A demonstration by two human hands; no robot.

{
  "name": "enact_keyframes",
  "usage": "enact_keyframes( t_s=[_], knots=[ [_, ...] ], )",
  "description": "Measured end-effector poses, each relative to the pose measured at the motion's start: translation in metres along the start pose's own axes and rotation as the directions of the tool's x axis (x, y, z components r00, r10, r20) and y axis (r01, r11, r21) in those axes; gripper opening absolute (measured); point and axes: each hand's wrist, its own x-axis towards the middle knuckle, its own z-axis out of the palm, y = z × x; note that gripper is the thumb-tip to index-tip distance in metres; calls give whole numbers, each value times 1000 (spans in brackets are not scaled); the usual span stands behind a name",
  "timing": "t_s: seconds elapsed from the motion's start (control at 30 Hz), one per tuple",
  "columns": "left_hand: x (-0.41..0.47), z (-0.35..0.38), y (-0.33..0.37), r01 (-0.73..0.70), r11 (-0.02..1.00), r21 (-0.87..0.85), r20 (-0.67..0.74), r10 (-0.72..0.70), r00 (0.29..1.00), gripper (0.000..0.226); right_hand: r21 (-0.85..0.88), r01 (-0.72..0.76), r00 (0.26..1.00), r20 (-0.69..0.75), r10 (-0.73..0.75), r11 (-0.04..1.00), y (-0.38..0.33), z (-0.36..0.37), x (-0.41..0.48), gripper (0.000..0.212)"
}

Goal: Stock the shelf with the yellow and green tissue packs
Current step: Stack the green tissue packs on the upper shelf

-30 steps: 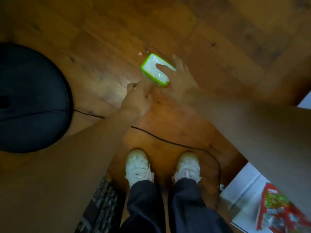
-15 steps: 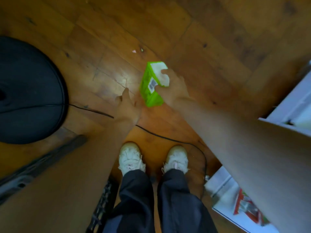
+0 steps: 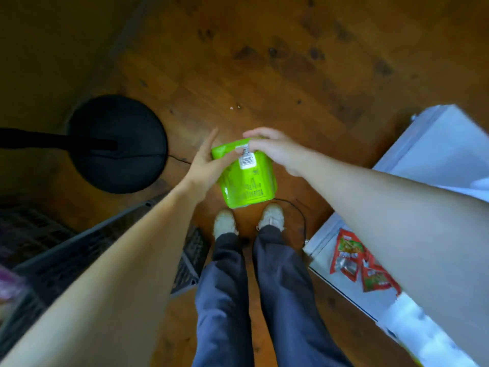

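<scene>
wood floor beside white shelf; right hand grips green tissue pack, left hand flat against it.

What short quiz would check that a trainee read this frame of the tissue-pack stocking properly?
1. True or false: the bright green plastic-wrapped tissue pack already sits on the white shelf unit.
2. The left hand presses flat against the pack's side. What does the right hand do? A) hangs idle B) grips the pack's top C) reaches into the shelf
3. Fill in: the red snack packets lie on the shelf at the person's ___ side.

Key: 1 false, both hands hold it in front of the person. 2 B. 3 right.
</scene>
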Motion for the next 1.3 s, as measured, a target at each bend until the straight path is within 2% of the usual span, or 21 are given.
enact_keyframes(
  t_s=[0.13,0.23,0.37,0.43,0.5,0.57,0.63,0.7,0.8,0.93,1.03,1.13,1.2,1.3],
  knots=[
    [-98,-18,17,-5,998,-62,-103,-1,995,13,107,53,996,-83,-44,993,-35,26,-84,36],
    [-159,-33,11,-31,996,-87,-234,10,972,19,40,125,984,-136,-118,991,-44,45,-147,41],
    [-234,-52,10,-77,976,-202,-322,8,947,22,81,81,974,-217,-61,993,-33,71,-236,55],
    [-273,-59,9,-137,959,-247,-270,67,961,15,220,34,979,-203,12,975,-27,91,-282,59],
    [-311,-66,4,-187,960,-208,-204,144,968,26,390,31,986,-161,35,920,-22,110,-324,52],
    [-347,-73,-3,-265,964,-35,-162,257,953,35,439,62,985,-170,15,896,-16,123,-362,44],
    [-376,-78,-5,-351,925,144,-116,368,923,34,439,102,975,-222,-2,892,-10,125,-394,43],
    [-403,-75,-1,-406,883,237,-70,432,899,30,439,162,961,-272,-41,884,-8,121,-425,47],
    [-444,-56,16,-459,872,170,-46,472,880,30,425,278,932,-337,-134,861,-15,106,-471,52],
    [-496,-23,28,-540,840,-44,-25,540,841,27,410,416,882,-401,-249,812,-23,83,-531,41],
    [-533,8,35,-642,758,-114,-56,640,766,25,349,558,801,-466,-377,753,-19,68,-577,41],
    [-568,48,42,-770,635,-54,-92,765,637,23,154,665,661,-578,-479,731,-6,46,-623,67],
    [-596,80,47,-818,572,-62,-105,811,575,19,47,715,571,-616,-543,698,5,24,-654,82],
    [-634,124,47,-861,503,-78,-102,855,509,21,-62,739,484,-643,-594,671,26,-5,-698,71]
  ],
)
